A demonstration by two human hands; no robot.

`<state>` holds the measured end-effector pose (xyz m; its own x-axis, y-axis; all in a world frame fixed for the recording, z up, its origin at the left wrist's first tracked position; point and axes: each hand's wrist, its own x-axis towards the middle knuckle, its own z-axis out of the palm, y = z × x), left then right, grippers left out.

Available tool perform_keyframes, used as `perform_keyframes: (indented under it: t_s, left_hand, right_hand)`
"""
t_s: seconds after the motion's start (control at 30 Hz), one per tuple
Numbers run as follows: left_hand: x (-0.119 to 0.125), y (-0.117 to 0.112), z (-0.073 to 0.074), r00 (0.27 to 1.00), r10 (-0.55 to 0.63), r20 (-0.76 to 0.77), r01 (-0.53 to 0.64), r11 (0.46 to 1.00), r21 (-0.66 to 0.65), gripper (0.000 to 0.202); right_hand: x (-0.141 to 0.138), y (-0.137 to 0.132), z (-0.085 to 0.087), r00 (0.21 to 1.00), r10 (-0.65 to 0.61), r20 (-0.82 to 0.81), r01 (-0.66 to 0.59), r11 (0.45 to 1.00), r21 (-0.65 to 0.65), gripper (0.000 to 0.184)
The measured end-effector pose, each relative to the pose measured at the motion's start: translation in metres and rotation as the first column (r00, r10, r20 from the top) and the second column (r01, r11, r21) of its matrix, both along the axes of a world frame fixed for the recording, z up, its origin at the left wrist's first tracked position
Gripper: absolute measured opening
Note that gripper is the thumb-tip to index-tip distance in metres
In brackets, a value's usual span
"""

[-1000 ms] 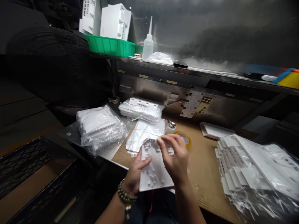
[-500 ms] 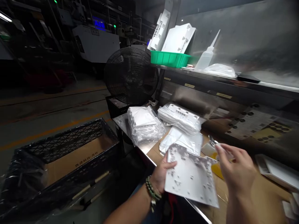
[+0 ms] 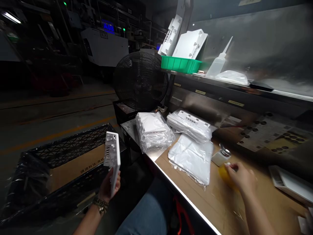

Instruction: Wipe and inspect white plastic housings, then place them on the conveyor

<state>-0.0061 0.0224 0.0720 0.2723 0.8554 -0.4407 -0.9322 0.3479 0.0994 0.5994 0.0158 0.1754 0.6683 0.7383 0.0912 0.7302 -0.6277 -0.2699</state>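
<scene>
My left hand point(image 3: 110, 185) is closed on the lower edge of a white plastic panel point(image 3: 116, 163), held up on edge in front of the black crate point(image 3: 26, 156). Ribs and slots show on the panel's inner face. At the right, my right hand point(image 3: 241, 178) has its fingers pinched together over a yellow round object point(image 3: 225, 176) on the cardboard. A small white piece point(image 3: 228, 164) shows at those fingertips; its kind is unclear. Just behind stands a white pump bottle point(image 3: 221, 157) with a metal top.
Flat clear bags point(image 3: 192, 156) lie on the cardboard-covered bench point(image 3: 181, 182), with bagged white panels point(image 3: 154, 130) and another bagged stack point(image 3: 189, 124) behind. A green basket point(image 3: 181, 64) and a squeeze bottle point(image 3: 217, 65) sit on the shelf. A fan point(image 3: 141, 80) stands at the back.
My left hand has carried the panel left, off the bench toward the crate, and turned it on edge. My right hand has moved down from beside the pump bottle to the yellow object.
</scene>
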Motion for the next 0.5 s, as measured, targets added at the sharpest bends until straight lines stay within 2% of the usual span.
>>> perform_keyframes:
  t_s: [0.1,0.2,0.3,0.37,0.43,0.47,0.5]
  left_hand:
    - [-0.009,-0.013,-0.010,0.997,0.075,0.011,-0.075,0.997,-0.019,0.035]
    - [-0.011,-0.020,-0.020,0.997,0.078,0.030,-0.077,0.997,-0.015,0.039]
    - [-0.006,-0.019,-0.027,0.997,0.063,0.045,-0.063,0.998,-0.007,0.042]
    - [-0.001,-0.016,-0.029,0.998,0.046,0.041,-0.046,0.999,-0.011,0.044]
    - [0.003,-0.015,-0.031,0.999,0.029,0.021,-0.029,0.999,-0.027,0.046]
    - [0.003,-0.015,-0.032,1.000,0.024,0.002,-0.024,0.999,-0.042,0.046]
    - [0.003,-0.016,-0.033,1.000,0.021,-0.023,-0.022,0.998,-0.063,0.045]
  right_hand:
    - [-0.001,-0.010,-0.003,1.000,-0.020,0.007,0.020,1.000,-0.003,0.043]
    - [-0.001,-0.016,-0.002,0.999,-0.054,-0.002,0.054,0.999,0.003,0.043]
    - [-0.009,-0.024,0.014,0.999,-0.045,0.019,0.044,0.996,0.079,0.047]
    - [-0.029,-0.038,0.029,0.998,-0.027,0.050,0.017,0.983,0.183,0.051]
    - [-0.068,-0.064,0.035,0.998,0.066,-0.005,-0.063,0.969,0.239,0.054]
    - [-0.093,-0.081,0.032,0.960,0.225,-0.168,-0.185,0.958,0.221,0.053]
    - [-0.119,-0.099,0.023,0.851,0.389,-0.354,-0.358,0.921,0.152,0.051]
